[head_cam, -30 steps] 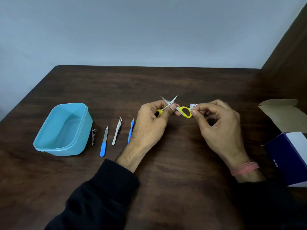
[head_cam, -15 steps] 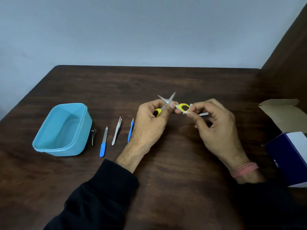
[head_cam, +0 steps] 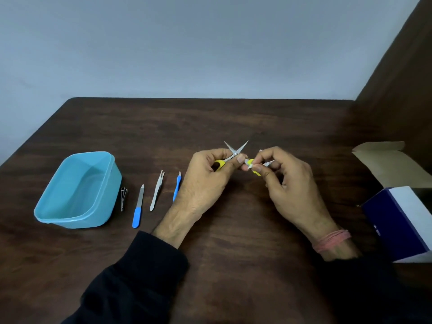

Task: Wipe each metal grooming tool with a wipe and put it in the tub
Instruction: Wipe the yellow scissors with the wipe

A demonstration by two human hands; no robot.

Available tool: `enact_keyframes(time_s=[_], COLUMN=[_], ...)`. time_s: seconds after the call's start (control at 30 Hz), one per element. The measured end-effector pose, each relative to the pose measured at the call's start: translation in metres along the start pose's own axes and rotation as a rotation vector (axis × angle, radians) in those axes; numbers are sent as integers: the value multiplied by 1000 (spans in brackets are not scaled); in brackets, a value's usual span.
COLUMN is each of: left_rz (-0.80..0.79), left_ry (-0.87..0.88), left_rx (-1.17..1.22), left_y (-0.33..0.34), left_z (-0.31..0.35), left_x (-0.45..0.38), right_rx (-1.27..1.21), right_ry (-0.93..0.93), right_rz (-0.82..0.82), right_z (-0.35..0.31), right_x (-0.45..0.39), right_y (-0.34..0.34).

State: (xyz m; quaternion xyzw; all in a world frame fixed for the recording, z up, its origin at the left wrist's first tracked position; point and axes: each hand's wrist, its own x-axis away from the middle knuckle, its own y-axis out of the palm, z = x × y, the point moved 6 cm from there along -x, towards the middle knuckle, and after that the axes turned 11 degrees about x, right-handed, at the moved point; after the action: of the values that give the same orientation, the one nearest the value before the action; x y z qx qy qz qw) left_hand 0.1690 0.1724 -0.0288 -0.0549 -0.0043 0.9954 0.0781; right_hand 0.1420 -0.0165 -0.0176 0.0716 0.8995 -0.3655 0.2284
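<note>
here the scissors (head_cam: 235,152) sit in mid-air above the table (head_cam: 233,118), held between both hands near its middle, blades spread into an x whose tips point away from the person. the left hand (head_cam: 205,178) has its fingers curled round the yellow handle loop on its side, thumb pressed near the pivot. the right hand (head_cam: 287,183) pinches a small folded wipe (head_cam: 266,163) between thumb and forefinger, and that wipe sits against the other yellow loop, just right of the pivot. what the next stroke turns on, i judge, is that the bare metal lies up and away from the wipe: the blades run from the pivot toward the far edge, so the right hand, which is the nearer to them with the cloth, would have to travel forward along each blade, while the left steadies the tool. whether the wipe already touches steel or only plastic cannot be told at this size. the tub (head_cam: 78,190) stands well apart to the left, on the left hand's side, and looks empty. between it and the left wrist lie the nail clipper (head_cam: 123,197), the blue-handled file (head_cam: 138,208), the tweezers (head_cam: 157,192) and another blue-handled tool (head_cam: 177,186), all with long axes running roughly toward the far edge.
</note>
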Motion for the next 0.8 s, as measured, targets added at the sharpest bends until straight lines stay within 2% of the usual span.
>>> enact_keyframes(time_s=[0.1,0.27,0.5,0.8], left_rz=[42,28,1,-169], left_ry=[-5,-13,-30,7], left_rx=[-118,-87,-66,-79], left_y=[0,-1,-2,5], left_z=[-1,-7,-11,-10], left_x=[1,-2,-3,-3], right_rx=[-42,-60,51,122], right_ry=[30,-4,-56,-7], right_rz=[-41,-156,-45,154], right_z=[0,-4,-4,2], right_x=[0,3,4,3], right_y=[0,8,3,-12])
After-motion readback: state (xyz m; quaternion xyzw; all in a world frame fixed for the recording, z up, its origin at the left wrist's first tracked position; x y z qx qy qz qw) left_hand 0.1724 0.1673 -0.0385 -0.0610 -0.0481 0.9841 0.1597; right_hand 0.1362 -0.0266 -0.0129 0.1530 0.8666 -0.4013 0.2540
